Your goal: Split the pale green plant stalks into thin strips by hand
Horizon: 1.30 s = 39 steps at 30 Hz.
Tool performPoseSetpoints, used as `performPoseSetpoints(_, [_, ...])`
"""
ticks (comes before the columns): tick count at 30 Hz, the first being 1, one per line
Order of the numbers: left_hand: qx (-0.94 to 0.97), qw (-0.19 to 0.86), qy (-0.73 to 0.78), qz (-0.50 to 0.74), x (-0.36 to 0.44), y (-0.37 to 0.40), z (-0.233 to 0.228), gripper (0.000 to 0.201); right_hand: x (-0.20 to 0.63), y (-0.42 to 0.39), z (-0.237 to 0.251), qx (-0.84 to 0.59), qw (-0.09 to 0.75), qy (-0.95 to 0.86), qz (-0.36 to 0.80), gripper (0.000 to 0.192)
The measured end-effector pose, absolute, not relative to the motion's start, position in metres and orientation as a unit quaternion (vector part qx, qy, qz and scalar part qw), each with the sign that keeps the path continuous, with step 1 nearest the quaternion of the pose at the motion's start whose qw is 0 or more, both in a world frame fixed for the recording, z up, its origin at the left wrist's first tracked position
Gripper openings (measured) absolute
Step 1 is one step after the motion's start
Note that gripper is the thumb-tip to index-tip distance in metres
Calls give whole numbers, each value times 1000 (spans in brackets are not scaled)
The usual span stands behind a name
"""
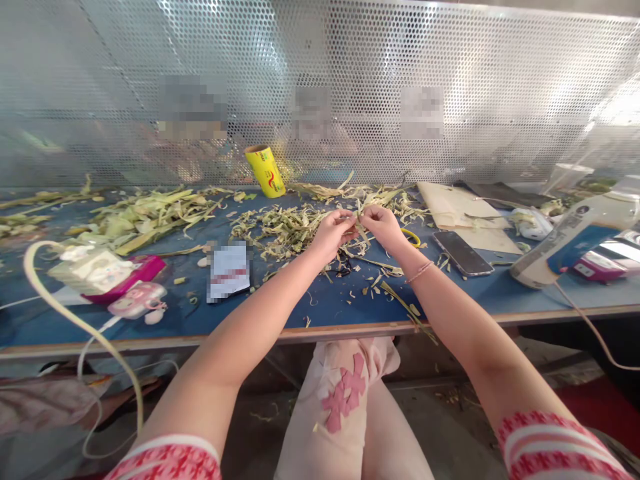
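Observation:
My left hand [334, 235] and my right hand [382, 227] meet above the middle of the blue table, fingertips almost touching. Both are pinched on a thin, pale green dried plant strip [359, 212]; the fingers hide much of it. Beneath and around them lies a loose heap of shredded dry plant strips [285, 230], and a few loose scraps are scattered nearer the front edge. Just right of my right hand is a yellow ring [412, 238], perhaps a tape roll or handle, partly hidden by my wrist.
A yellow cardboard tube [267, 172] stands tilted at the back, before a perforated metal panel [350, 80]. Longer dry leaves [150, 217] lie left. A phone [463, 253], a large bottle [575, 233] and cardboard [457, 207] are right; a pink-and-white object [110, 273] with cables is front left.

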State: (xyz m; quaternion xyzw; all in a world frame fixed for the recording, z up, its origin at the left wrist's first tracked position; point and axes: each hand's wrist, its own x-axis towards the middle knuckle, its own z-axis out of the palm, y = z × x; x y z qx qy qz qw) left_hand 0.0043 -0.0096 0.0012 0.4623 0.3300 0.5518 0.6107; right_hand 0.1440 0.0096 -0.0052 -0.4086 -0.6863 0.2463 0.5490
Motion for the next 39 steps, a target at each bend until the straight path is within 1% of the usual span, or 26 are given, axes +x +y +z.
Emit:
performPoseSetpoints(3, [465,610,329,551,4,-9,1,14,144,9,-5,-417,546,-683,249,26])
performPoseSetpoints(6, [465,608,333,550,4,-8,1,14,144,9,-5,-412,544,-684,259,28])
performPoseSetpoints(9, [469,599,340,553,4,-8,1,16,141,9,-6,-409,549,-660,311,29])
performPoseSetpoints(12, [500,563,352,555,6,-7,-1,16,139,7,-6,-416,561,-617,363,31])
performPoseSetpoints(17, [576,471,376,552,7,-3,-7,16,136,5,-6,-421,550,-602,398,39])
performPoseSetpoints(19, [586,458,372,555,7,-2,-8,16,135,4,-6,-410,553,-601,406,40])
performPoseSetpoints(25, [556,498,364,557,8,-1,-9,20,133,1,-5,-387,569,-580,436,38])
performPoseSetpoints(33, [551,492,361,569,8,-1,-8,19,133,0,-1,-385,599,-556,429,30])
performPoseSetpoints(39, [521,462,372,614,1,7,-9,15,133,0,3,-405,615,-508,446,19])
